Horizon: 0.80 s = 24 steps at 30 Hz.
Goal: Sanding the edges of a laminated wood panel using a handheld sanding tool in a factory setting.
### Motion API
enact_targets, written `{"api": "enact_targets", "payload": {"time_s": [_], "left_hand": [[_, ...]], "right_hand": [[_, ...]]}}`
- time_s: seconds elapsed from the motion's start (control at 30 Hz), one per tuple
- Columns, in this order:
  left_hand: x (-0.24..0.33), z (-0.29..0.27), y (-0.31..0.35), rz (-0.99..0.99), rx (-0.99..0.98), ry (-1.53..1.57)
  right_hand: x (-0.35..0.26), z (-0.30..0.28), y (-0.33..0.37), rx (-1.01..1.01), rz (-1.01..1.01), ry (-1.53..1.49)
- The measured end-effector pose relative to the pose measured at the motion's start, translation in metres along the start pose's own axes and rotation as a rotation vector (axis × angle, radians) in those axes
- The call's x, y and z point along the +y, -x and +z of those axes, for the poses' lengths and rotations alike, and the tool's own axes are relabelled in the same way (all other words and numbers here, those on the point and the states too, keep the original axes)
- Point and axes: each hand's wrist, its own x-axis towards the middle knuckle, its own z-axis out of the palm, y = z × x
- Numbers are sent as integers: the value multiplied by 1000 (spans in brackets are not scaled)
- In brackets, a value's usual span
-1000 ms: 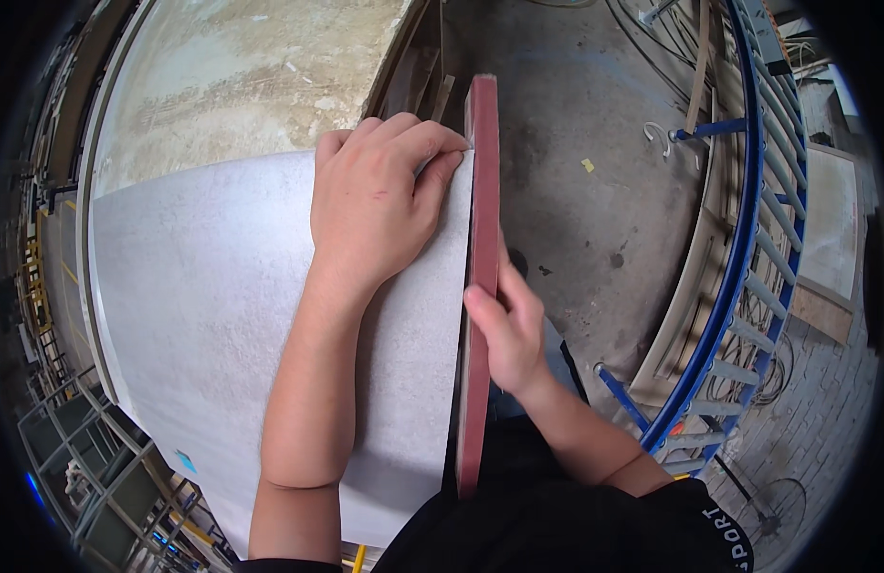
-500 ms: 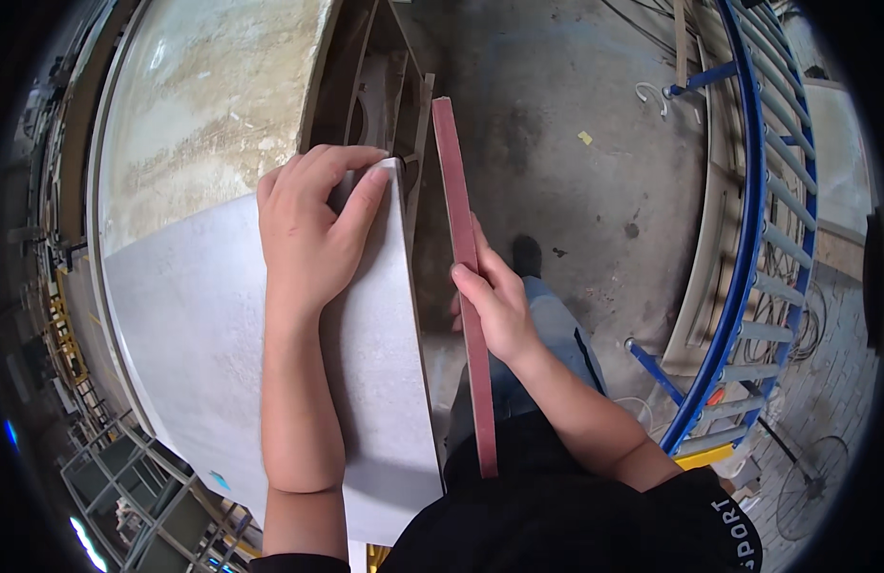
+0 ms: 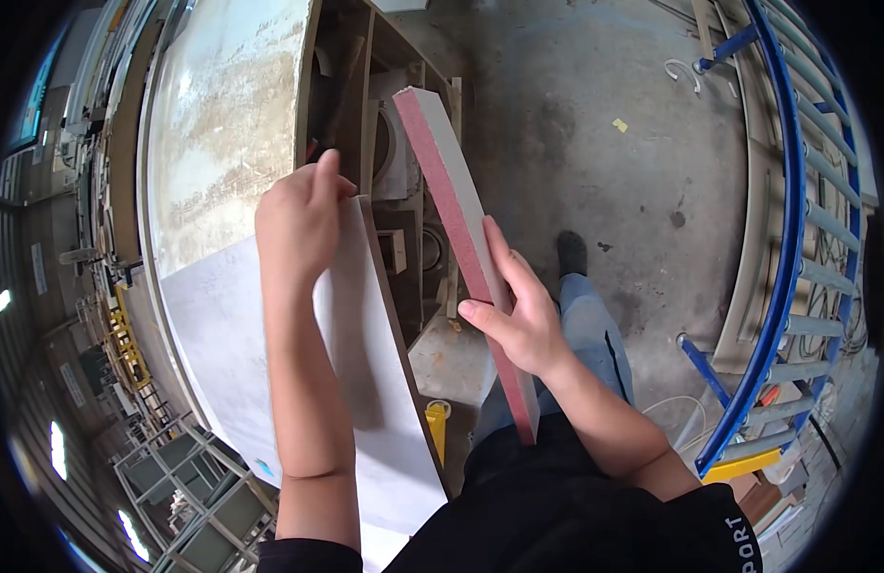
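Note:
My right hand (image 3: 523, 320) is closed around a long, straight bar (image 3: 447, 201) with a pinkish-red face and a pale grey side. The bar slants upright in front of me, beside the table. My left hand (image 3: 304, 215) is curled at the far corner of a light grey sheet (image 3: 222, 315), its thumb pointing up. A small dark and red bit shows just beyond the left fingers, but what they hold is hidden. The sheet lies over a worn, stained tabletop (image 3: 232, 105), and its right edge runs along the table's side.
Open wooden compartments (image 3: 389, 143) lie under the table's right side. A blue-framed roller conveyor (image 3: 795, 229) stands on the right, with cables behind it. Metal racks (image 3: 189, 487) are at lower left. A yellow object (image 3: 436, 425) stands below the sheet's edge. Small scraps lie on the concrete floor.
My left hand has drawn back from the sheet's corner, and its thumb has lifted. The bar has turned, its top tilting left and its grey side now showing. The whole view has shifted slightly.

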Motion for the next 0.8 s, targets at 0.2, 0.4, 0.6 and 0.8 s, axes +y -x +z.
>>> {"api": "enact_targets", "payload": {"time_s": [0.2, 0.4, 0.6, 0.8], "left_hand": [[-42, 3, 15, 483, 11, 151], [-46, -1, 12, 710, -84, 150], [-51, 9, 13, 443, 125, 411], [-51, 9, 14, 547, 152, 129]], "right_hand": [[-13, 28, 0, -62, 3, 31], [-1, 54, -13, 78, -100, -128], [-17, 50, -14, 26, -24, -147], [-20, 70, -16, -54, 11, -121]]}}
